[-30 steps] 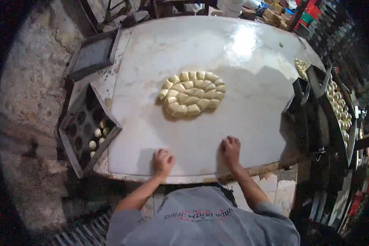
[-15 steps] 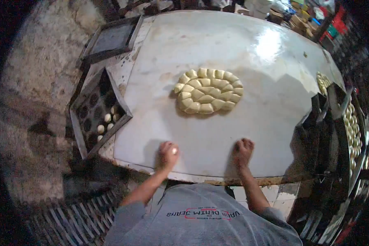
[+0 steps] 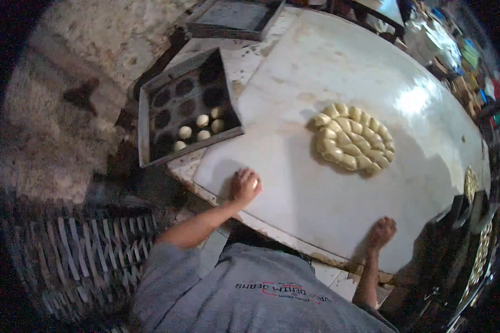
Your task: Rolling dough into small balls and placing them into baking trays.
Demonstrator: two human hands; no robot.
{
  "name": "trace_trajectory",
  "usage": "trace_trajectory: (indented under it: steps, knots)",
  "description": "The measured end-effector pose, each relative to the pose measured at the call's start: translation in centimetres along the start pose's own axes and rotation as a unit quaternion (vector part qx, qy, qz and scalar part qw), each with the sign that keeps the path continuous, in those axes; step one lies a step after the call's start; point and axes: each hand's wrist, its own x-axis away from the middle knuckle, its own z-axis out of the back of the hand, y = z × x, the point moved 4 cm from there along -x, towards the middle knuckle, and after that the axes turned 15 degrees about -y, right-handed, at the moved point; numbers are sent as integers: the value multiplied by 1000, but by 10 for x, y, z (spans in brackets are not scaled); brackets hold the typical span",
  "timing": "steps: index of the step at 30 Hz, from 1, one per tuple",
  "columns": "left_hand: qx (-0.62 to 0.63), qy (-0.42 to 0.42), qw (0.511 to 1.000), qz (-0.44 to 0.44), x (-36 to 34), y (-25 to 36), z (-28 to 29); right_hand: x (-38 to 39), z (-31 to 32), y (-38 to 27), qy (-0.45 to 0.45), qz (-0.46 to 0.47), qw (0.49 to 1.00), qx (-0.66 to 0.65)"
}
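My left hand is closed round a small pale dough ball near the left front of the white tabletop; a bit of the dough shows beside the thumb. My right hand rests on the tabletop near its front edge, fingers curled in; whatever lies under them is hidden. Beyond the hands sits a flat oval mass of cut dough pieces, packed side by side. To the left of my left hand, a dark metal tray with round marks on its base holds several dough balls along its near side.
A second shallow tray lies at the table's far left. More dough pieces and stacked dark trays stand at the right edge. Mixed clutter fills the far right. A slatted rack is at lower left.
The view has turned left, so the dough mass and trays appear farther right. My left hand, still round the dough ball, is closer to the tray of balls. My right hand stays curled on the table.
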Motion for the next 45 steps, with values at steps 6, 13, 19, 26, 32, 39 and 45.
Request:
trace_trajectory:
  steps: [6, 13, 19, 26, 32, 39, 45]
  knots:
    - [130, -82, 988, -30, -5, -37, -36, -30, -29, 26, 109, -14, 972, 208]
    - [386, -321, 860, -94, 38, -107, 45, 27, 42, -132, -204, -207, 899, -326]
    - [344, -2, 925, 161, 20, -305, 195, 23, 89, -460, -206, 259, 909, -252]
    - [241, -139, 960, 33, 46, -313, 190, 61, 119, -750, -128, 296, 799, -507]
    - [611, -355, 699, -113, 59, -227, 179, 79, 61, -707, -4, 352, 909, -225]
    - [448, -402, 775, -192, 69, -125, 52, 89, 36, -401, 25, 43, 989, -142]
    - [233, -273, 871, -336, -33, -49, -22, 87, 30, -235, 27, -154, 983, 100]
